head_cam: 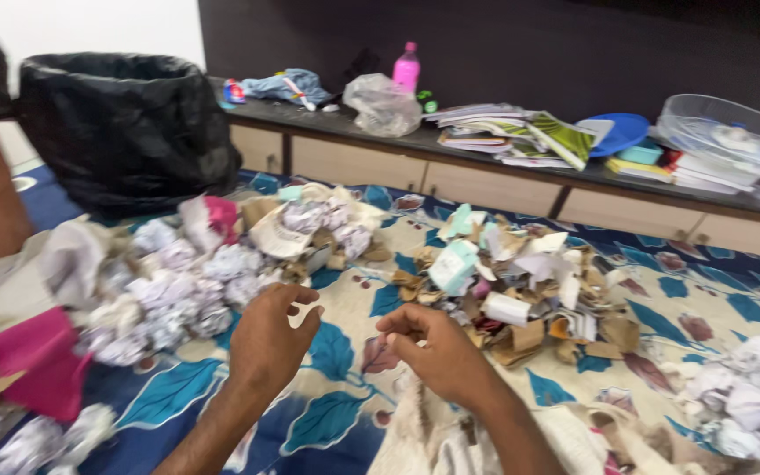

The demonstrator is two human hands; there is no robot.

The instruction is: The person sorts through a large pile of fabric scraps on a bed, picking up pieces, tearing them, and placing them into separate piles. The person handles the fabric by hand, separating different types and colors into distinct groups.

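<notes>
Black bin bag point(125, 123), contents unseen

Black bin bag point(125, 123), pink bottle point(406, 67)

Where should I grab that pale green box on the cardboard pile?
Take the pale green box by its two long side faces, coming from above. It lies tilted on top of the cardboard pile, so its upper half looks clear of the scraps.
</notes>
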